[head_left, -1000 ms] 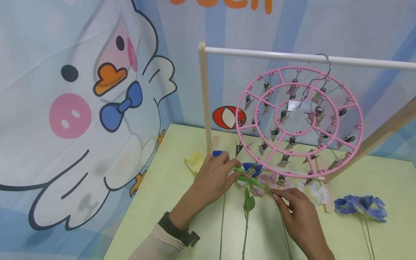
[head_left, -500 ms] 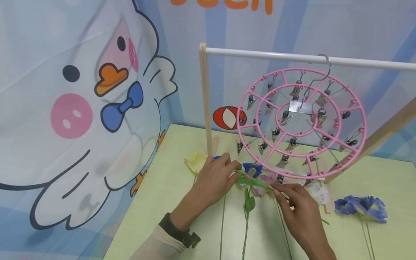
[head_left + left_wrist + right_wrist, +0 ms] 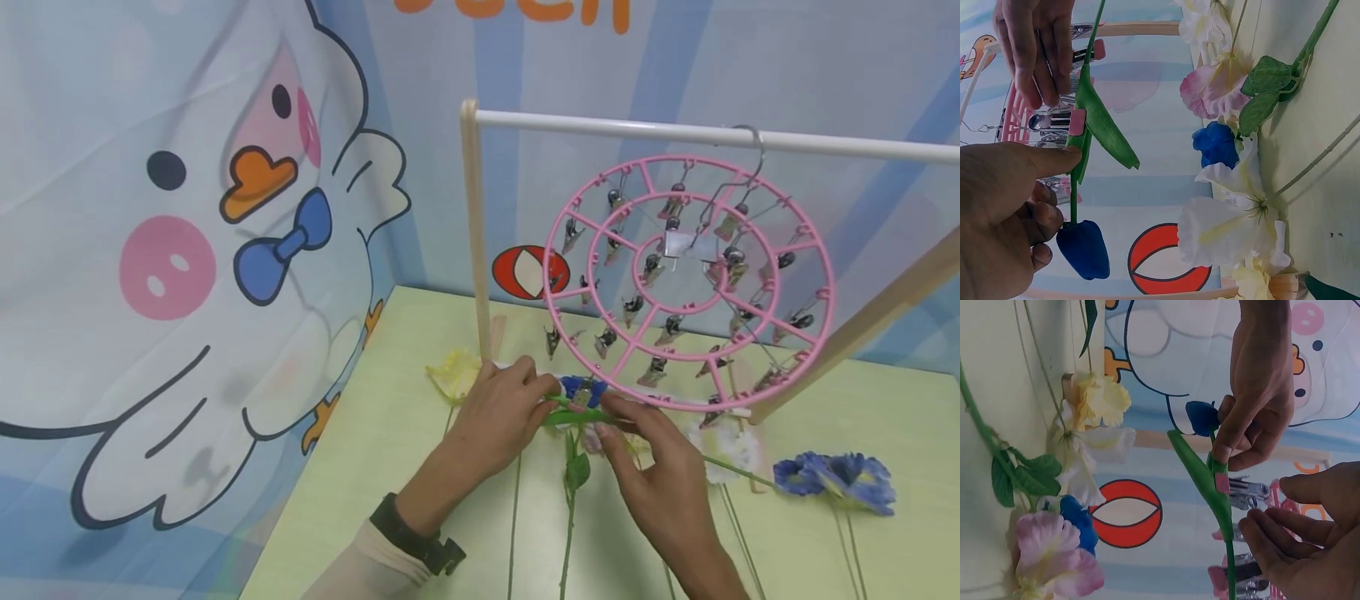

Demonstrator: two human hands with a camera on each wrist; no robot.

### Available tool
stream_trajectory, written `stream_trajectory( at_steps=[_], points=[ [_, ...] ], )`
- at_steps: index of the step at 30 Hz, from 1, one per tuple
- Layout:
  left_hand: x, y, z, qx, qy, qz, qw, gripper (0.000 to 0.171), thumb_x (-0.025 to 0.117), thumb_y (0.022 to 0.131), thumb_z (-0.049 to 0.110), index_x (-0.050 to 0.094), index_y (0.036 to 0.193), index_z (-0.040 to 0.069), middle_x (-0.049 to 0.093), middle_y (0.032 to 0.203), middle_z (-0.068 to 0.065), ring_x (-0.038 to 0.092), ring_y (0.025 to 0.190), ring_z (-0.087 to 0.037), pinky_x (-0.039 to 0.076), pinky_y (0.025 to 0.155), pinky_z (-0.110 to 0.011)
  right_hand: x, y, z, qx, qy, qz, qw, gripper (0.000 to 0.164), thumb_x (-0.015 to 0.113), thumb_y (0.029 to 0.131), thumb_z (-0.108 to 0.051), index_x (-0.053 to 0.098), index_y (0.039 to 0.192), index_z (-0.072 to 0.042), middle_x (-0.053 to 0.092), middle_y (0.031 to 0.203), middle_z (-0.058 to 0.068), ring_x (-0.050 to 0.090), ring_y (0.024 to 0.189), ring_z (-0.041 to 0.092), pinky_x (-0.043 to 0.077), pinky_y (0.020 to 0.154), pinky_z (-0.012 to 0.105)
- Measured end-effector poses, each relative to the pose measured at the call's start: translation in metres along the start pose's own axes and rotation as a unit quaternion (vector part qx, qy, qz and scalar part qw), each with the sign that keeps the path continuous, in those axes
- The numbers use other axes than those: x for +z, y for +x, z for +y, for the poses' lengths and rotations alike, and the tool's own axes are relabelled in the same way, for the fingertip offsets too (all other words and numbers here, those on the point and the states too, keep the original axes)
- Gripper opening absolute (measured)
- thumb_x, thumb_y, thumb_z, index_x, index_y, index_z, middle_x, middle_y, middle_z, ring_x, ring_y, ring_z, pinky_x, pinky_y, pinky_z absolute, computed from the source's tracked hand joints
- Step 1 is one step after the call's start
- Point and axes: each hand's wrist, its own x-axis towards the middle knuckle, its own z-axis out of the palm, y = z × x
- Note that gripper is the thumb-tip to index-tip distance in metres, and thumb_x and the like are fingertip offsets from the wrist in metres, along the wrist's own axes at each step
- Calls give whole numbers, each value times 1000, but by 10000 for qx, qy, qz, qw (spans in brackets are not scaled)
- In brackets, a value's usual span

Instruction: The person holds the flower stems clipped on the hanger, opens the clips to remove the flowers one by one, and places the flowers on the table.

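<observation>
My left hand [image 3: 498, 412] pinches the green stem of a blue artificial tulip [image 3: 1084, 251] close to its bud. The tulip lies sideways under the pink round clip hanger [image 3: 690, 158], its long leaves [image 3: 1107, 122] pointing out from the stem. A metal clip [image 3: 1244, 487] with pink tips sits on the stem and leaves beside my left thumb. My right hand [image 3: 660, 479] is at the clip's handle end, thumb and fingers spread apart with nothing gripped between them. In the head view the tulip's stem runs behind the right hand and comes out to its right.
The hanger hooks over a white rod [image 3: 615, 125] on a wooden post [image 3: 474, 225]; several other clips dangle from it. On the table lie a yellow flower [image 3: 453, 377], white flowers [image 3: 726, 450], a purple-blue flower [image 3: 855, 482] and a leafy green stem [image 3: 570, 517].
My right hand has let go of the tulip's stem and moved left and up to the clip. My left hand stays in place. The hanger has swung slightly.
</observation>
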Motion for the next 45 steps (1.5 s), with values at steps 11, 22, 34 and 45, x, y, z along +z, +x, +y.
stream_trajectory(
  at_steps=[11, 22, 34, 45],
  points=[
    [2, 0, 2, 119, 121, 60, 9998, 19, 73, 102, 34, 75, 119, 27, 61, 93, 6, 56, 78, -9, 40, 80, -31, 20, 19, 0, 431, 182, -94, 9989, 43, 75, 101, -17, 66, 142, -7, 71, 135, 15, 74, 114, 34, 62, 85, 50],
    [3, 0, 1, 113, 148, 128, 9997, 18, 72, 103, 33, 74, 119, 28, 61, 92, 6, 60, 79, -9, 41, 80, -31, 33, 25, 12, 609, 533, 56, 9967, 33, 70, 104, -15, 69, 135, -2, 75, 126, 18, 76, 113, 36, 63, 87, 47],
    [2, -1, 0, 93, 137, 110, 9998, 18, 72, 102, 33, 74, 119, 27, 62, 92, 6, 60, 81, -10, 42, 81, -31, 34, 28, 15, 805, 972, -78, 9920, 34, 70, 104, -16, 70, 135, -3, 74, 128, 15, 74, 116, 32, 59, 91, 21],
    [5, -1, 2, 74, 153, 235, 9996, 20, 75, 101, 32, 77, 118, 24, 59, 92, 6, 52, 77, -7, 41, 81, -30, 34, 29, 16, 794, 1341, -55, 9878, 29, 71, 103, -13, 73, 130, -4, 76, 124, 10, 75, 114, 27, 54, 93, 13]
  ],
)
